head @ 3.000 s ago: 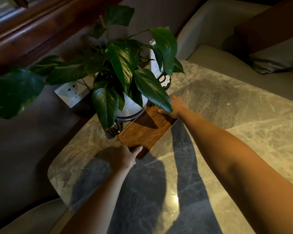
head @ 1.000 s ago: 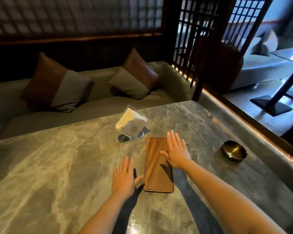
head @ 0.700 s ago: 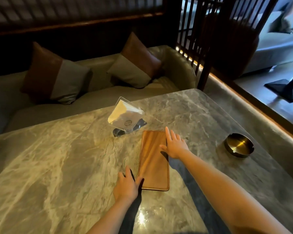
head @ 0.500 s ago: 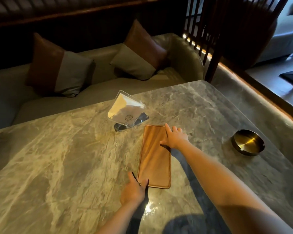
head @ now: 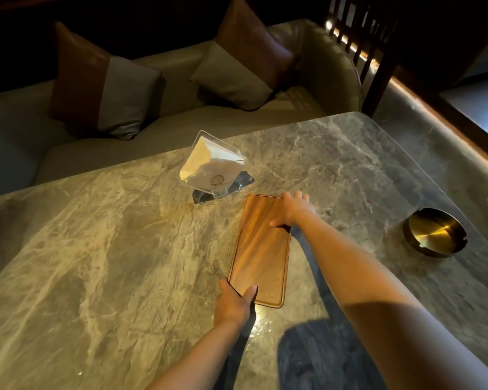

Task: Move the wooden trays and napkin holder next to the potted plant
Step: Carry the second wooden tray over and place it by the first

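A long wooden tray [head: 261, 249] lies on the marble table [head: 110, 263], its length running away from me. My left hand [head: 234, 304] grips its near left corner, thumb on top. My right hand [head: 293, 211] holds the far right corner, thumb on the tray's surface and fingers over the edge. Just beyond the tray's far end stands a clear napkin holder [head: 213, 167] with white napkins, tilted on its dark base. The potted plant is out of view.
A round brass ashtray [head: 434, 233] sits at the table's right side. Behind the table is a sofa [head: 166, 125] with two brown and grey cushions. A dark wooden lattice screen [head: 358, 38] stands at the back right, past the table's rounded corner.
Three seconds ago both hands held a tray beside the plant. Since then the view turned to this second tray, and both hands went from flat and open to closed on its opposite corners.
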